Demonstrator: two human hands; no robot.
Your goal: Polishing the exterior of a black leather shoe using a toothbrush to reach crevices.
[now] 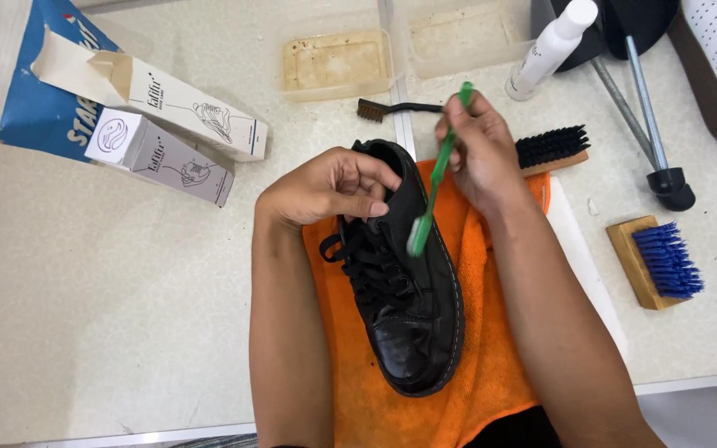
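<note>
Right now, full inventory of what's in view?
shoe: 1, black, on cloth
cloth: 1, orange, table centre
toothbrush: 1, green, on shoe
small brush: 1, black handle, above shoe
black brush: 1, wood back, right of shoe
blue brush: 1, wood back, far right
bottle: 1, white, top
trays: 2, clear, top
boxes: 2, white and grey, left
left hand: holds shoe's opening
right hand: grips toothbrush

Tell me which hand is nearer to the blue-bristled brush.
Right. The right hand holds the green toothbrush over the black shoe, on the side toward the blue-bristled brush; the left hand grips the shoe's collar, farther away.
</note>
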